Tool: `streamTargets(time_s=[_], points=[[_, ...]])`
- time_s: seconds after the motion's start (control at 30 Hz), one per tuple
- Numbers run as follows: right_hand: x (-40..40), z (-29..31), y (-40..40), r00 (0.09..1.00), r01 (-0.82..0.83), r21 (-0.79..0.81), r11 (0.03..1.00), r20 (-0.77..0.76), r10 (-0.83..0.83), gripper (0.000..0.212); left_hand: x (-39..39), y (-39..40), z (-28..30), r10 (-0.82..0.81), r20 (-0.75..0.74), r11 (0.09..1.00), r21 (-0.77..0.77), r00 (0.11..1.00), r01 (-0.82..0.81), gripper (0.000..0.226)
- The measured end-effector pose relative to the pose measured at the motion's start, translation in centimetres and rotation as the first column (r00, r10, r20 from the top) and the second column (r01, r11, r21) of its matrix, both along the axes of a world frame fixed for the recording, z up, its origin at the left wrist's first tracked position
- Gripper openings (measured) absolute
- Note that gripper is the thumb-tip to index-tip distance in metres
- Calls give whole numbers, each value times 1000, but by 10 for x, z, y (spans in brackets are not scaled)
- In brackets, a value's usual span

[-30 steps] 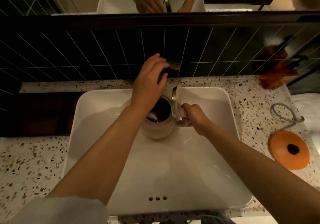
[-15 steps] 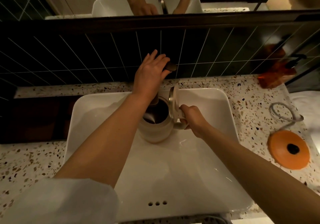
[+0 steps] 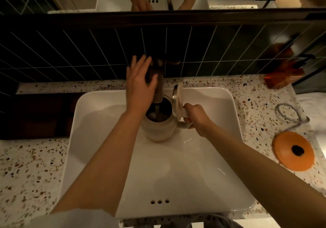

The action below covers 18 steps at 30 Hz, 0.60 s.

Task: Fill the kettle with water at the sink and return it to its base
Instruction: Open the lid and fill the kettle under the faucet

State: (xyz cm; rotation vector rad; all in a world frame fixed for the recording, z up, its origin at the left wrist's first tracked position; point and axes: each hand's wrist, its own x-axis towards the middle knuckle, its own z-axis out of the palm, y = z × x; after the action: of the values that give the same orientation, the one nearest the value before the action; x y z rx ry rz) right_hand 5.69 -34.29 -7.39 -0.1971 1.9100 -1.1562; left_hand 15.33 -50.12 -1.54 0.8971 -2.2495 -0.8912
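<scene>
A cream kettle [image 3: 157, 128] stands in the white sink [image 3: 211, 157] under the dark tap [image 3: 157, 86], its lid [image 3: 177, 98] flipped up. Water runs from the spout into the kettle's mouth. My right hand [image 3: 198, 117] grips the kettle's handle. My left hand [image 3: 139, 83] rests beside the tap with fingers spread, thumb against the tap body. The round orange kettle base [image 3: 292, 151] lies on the counter at the right, its grey cord [image 3: 291, 114] coiled behind it.
Speckled terrazzo counter [image 3: 26, 166] surrounds the sink. Dark tiled wall [image 3: 70, 51] and a mirror rise behind. An orange-brown bottle [image 3: 284, 76] stands at the back right corner. A white cloth [image 3: 312, 107] lies at the far right.
My left hand has slid from on top of the tap handle to its left side and opened. Water now flows into the kettle. The kettle and right hand stay put.
</scene>
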Motion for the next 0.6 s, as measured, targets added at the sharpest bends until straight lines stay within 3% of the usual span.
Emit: streamTargets(time_s=[0.1, 0.2, 0.3, 0.43, 0.6], points=[[0, 0, 1, 1000, -8, 0, 1000, -11, 8, 36, 39, 17, -23, 192, -92, 946, 281, 977, -160, 47], [0, 2, 0, 999, -21, 2, 1000, -25, 21, 37, 62, 28, -39, 344, -32, 836, 466, 939, -290, 47], [0, 1, 0, 999, -25, 7, 1000, -28, 25, 38, 67, 31, -44, 422, 71, 620, 705, 904, -345, 52], [1, -1, 0, 999, -36, 24, 999, -32, 37, 37, 59, 36, -47, 397, 58, 355, 910, 916, -212, 47], [1, -1, 2, 999, -39, 25, 999, -25, 39, 37, 50, 37, -50, 380, 56, 395, 893, 923, -217, 28]])
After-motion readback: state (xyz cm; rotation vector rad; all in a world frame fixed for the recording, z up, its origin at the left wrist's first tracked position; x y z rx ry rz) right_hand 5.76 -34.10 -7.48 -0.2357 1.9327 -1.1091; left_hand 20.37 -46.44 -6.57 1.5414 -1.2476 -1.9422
